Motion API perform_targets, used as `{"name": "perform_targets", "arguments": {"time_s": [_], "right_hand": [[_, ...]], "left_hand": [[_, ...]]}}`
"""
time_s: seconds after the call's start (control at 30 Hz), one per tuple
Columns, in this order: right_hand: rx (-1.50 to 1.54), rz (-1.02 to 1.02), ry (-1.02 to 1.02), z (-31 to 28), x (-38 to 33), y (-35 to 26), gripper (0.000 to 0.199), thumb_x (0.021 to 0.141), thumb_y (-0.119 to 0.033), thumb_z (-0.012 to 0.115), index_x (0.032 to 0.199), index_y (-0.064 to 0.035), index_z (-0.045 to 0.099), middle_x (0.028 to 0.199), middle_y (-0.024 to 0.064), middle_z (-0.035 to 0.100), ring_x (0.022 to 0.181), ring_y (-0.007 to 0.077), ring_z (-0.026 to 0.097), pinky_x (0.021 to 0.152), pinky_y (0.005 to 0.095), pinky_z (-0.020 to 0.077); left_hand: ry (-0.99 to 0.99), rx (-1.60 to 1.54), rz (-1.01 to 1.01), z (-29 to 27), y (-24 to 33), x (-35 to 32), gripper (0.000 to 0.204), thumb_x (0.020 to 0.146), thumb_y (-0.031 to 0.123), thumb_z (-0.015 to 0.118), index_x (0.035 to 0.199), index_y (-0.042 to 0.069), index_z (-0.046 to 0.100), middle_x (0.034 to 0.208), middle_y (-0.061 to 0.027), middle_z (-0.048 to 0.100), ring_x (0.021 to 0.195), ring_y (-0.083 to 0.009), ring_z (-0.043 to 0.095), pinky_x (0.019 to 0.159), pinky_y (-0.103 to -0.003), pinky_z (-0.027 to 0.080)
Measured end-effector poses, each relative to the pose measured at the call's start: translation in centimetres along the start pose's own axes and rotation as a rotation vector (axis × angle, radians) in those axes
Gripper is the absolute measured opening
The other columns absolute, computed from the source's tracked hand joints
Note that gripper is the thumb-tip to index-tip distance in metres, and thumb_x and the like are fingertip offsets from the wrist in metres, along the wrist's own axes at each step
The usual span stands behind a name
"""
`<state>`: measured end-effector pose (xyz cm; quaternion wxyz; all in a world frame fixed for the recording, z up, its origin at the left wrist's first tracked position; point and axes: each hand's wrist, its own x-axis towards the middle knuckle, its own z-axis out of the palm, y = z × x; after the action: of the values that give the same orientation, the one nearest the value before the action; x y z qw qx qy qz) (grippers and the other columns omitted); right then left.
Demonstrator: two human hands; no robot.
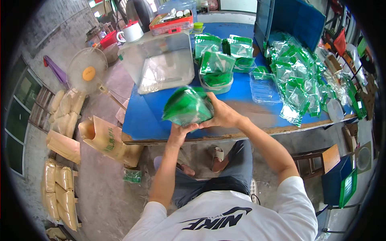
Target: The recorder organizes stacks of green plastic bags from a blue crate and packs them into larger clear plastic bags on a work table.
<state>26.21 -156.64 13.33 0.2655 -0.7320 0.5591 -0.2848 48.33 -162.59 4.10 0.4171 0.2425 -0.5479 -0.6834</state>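
Note:
Both of my hands grip a stack of green and clear plastic bags [185,106] above the front part of the blue table. My left hand [183,130] closes on the lower edge of the stack, its fingers largely hidden beneath it. From the right side, my right hand [223,112] wraps round the same stack with its thumb low. Just beyond, a clear tub [217,87] is filled with upright bags of the same kind. Two more bundles, a left one [206,42] and a right one [241,46], stand behind it.
A heap of loose green bags [297,76] spills from a tipped blue crate [297,18] on the right. Clear trays [264,91] lie beside it. At left are a translucent bin [167,66], a white pot [132,32], a fan [86,70] and paper sacks [106,138] on the floor.

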Motion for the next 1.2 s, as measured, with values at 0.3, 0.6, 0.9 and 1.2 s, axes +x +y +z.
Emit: {"name": "perform_targets", "arguments": {"time_s": [0.3,0.6,0.9,1.2], "right_hand": [[0.342,0.053,0.274,7.4,1.3,5.1,0.099,0.065,-0.025,0.089,0.143,-0.0086,0.03,0.127,0.0216,0.058,0.123,0.0386,0.055,0.105,0.0439,0.0452],[0.398,-0.028,0.334,8.8,1.5,5.0,0.104,0.066,-0.038,0.091,0.142,-0.0039,0.029,0.133,0.0247,0.053,0.125,0.0385,0.054,0.102,0.0455,0.0439],[1.014,0.053,0.552,10.3,2.2,2.5,0.087,0.07,-0.03,0.092,0.133,0.0016,0.041,0.131,0.0189,0.054,0.12,0.0261,0.054,0.1,0.0392,0.047],[0.631,0.168,0.271,11.0,1.9,2.4,0.08,0.103,-0.056,0.039,0.151,0.007,0.027,0.153,0.0283,0.034,0.146,0.0363,0.029,0.12,0.0412,0.0235]], "left_hand": [[-0.165,0.298,0.136,-1.2,0.4,3.1,0.125,0.068,0.003,0.09,0.16,0.012,0.006,0.141,-0.007,0.047,0.131,-0.0201,0.046,0.11,-0.036,0.041],[-0.144,0.163,0.017,-1.0,0.8,2.3,0.072,0.073,0.015,0.089,0.133,0.004,0.052,0.124,-0.0051,0.06,0.115,-0.0187,0.057,0.1,-0.036,0.046],[0.253,-0.145,0.202,1.8,-3.4,-1.6,0.086,0.078,0.001,0.078,0.15,0.003,0.031,0.144,-0.0088,0.047,0.134,-0.0207,0.044,0.11,-0.035,0.037],[0.346,-0.562,0.128,-2.0,-1.2,-0.8,0.057,0.08,-0.002,0.064,0.135,0.0,0.05,0.127,-0.0117,0.06,0.119,-0.0263,0.058,0.108,-0.042,0.044]]}}
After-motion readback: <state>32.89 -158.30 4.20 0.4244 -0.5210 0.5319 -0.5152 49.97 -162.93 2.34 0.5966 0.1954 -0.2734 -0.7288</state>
